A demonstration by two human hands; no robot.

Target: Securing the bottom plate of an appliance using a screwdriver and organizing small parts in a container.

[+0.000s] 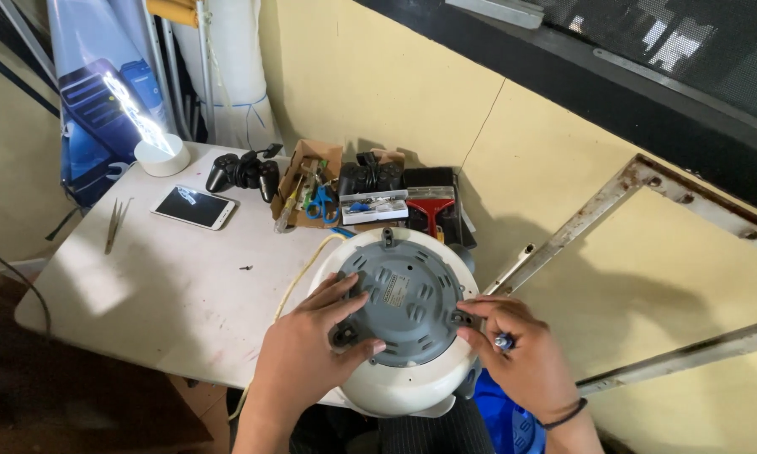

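A round white appliance lies upside down at the near edge of the white table, its grey base plate facing up. My left hand rests flat on the left side of the grey plate, fingers spread, steadying it. My right hand is at the plate's right rim, fingers pinched around a small blue-tipped tool whose end points at the rim. A cream cord runs from the appliance across the table.
A smartphone, tweezers, a tiny screw and a white round lamp lie on the table. At the back are game controllers, a cardboard box of tools with blue scissors and a red-handled tool. A rusty metal frame leans against the yellow wall.
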